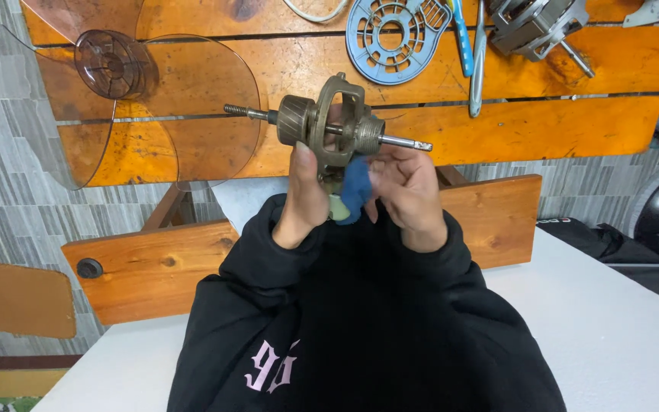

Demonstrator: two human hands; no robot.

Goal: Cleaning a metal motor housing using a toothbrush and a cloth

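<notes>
Now both hands raised, left hand [304,200] gripping motor frame [333,126] (shaft level), right hand [408,191] pinching blue cloth [355,191].

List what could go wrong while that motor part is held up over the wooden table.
1. The left hand alone seems to grip the motor part; a slip could drop it onto the clear fan blade lying below.
2. The right hand works a blue cloth close to the frame; the cloth might snag there.
3. The bare shaft sticks out sideways and could jab fingers.
</notes>
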